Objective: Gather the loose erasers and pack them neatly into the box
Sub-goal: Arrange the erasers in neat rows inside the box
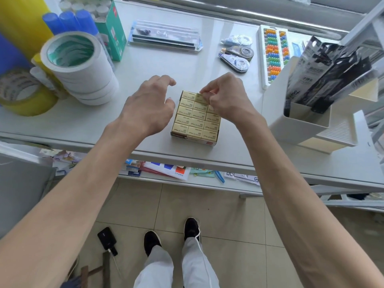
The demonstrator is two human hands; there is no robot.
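A small cardboard box [193,139] stands on the white table near its front edge, filled with several rows of pale yellow wrapped erasers [195,121]. My right hand [225,96] hovers over the box's far right corner and pinches one tilted eraser [200,98] at the back row. My left hand [149,107] hangs just left of the box with fingers loosely spread, holding nothing and not touching the box.
A stack of white tape rolls [83,67] and yellow tape [22,94] sit at the left. Correction tapes [236,54], a packaged ruler set [166,37] and an abacus [273,53] lie behind. A white organiser [307,121] stands at the right.
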